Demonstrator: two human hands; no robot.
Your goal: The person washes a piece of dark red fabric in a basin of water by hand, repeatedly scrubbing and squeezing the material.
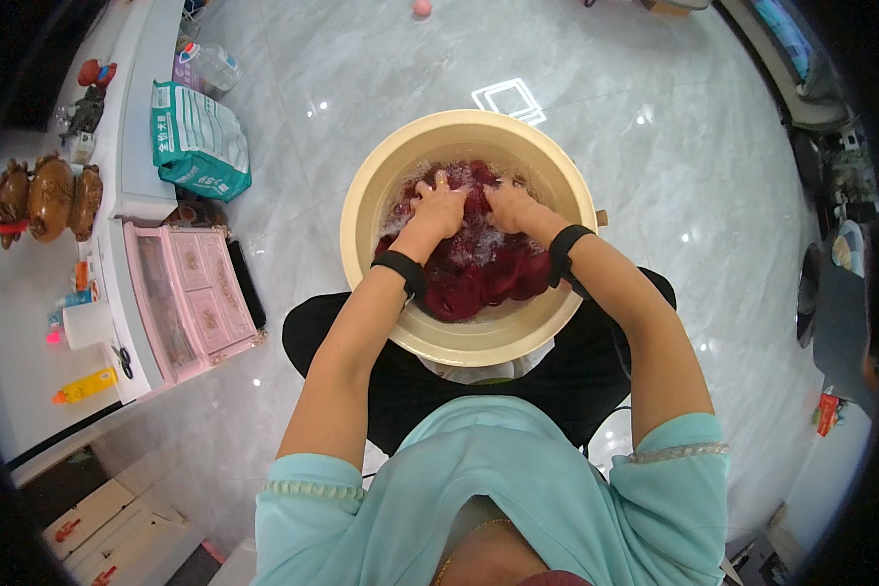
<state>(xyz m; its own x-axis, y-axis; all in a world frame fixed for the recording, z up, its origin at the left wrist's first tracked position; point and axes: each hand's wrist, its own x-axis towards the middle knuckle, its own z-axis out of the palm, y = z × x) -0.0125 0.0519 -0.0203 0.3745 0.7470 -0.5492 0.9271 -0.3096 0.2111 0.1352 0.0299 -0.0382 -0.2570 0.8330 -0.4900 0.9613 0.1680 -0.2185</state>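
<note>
A round cream-coloured basin (469, 354) stands in front of me between my knees. Dark red wet cloth (458, 293) lies in bubbly water inside it. My left hand (438, 206) rests on the cloth in the left part of the basin, back up, with its fingers spread. To its right, my right hand (513, 207) presses on the cloth with its fingertips partly hidden in cloth and water. The two hands are apart. A black band circles each wrist.
Along the left stand a white cabinet (135, 110), a pink drawer unit (216, 293), a teal bag (204, 143) and a clear plastic bottle (216, 66). A small pink ball (422, 8) lies on the grey tiled floor (381, 66) at the far side. A dark grey seat (841, 329) is at the right.
</note>
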